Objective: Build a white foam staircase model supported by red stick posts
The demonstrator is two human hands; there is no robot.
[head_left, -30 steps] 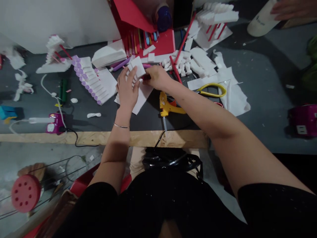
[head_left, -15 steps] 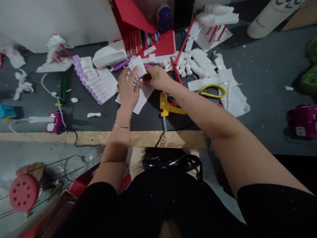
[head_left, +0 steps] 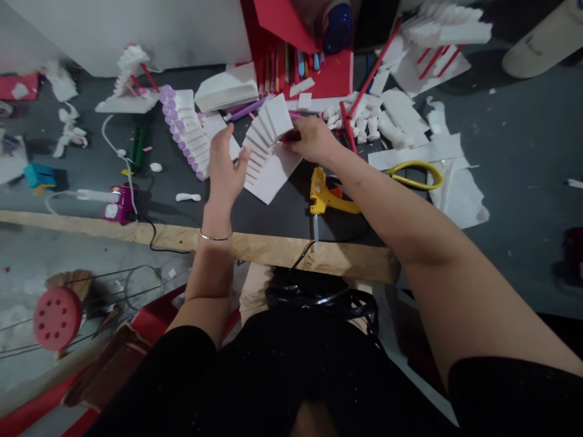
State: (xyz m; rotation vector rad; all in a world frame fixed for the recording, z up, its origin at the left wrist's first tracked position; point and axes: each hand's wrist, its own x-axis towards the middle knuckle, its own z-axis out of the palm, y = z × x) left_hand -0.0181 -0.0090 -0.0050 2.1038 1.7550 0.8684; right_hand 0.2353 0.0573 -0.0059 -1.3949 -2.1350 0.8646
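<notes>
A white model staircase (head_left: 265, 130) with fanned steps stands on a white base sheet (head_left: 279, 175). My left hand (head_left: 225, 162) is open just left of the staircase, fingers stretched up and the thumb close to the steps. At the staircase's high end, my right hand (head_left: 314, 138) has its fingers closed at the edge and underside, where a bit of red shows; the fingertips are partly hidden. A second white staircase edged with purple discs (head_left: 181, 132) lies to the left. Below my right wrist rests a yellow glue gun (head_left: 324, 193).
Yellow-handled scissors (head_left: 423, 174), crumpled white pieces (head_left: 364, 118) and red sticks (head_left: 348, 127) lie to the right. Behind are a stack of white sheets (head_left: 228, 88) and a red folder (head_left: 337, 73) with coloured sticks. A purple plug adapter (head_left: 119, 203) sits near the wooden front edge (head_left: 273, 247).
My left hand has let go of the model staircase and moved left, its fingers opening. My right hand stays at the high end. The whole view has shifted.
</notes>
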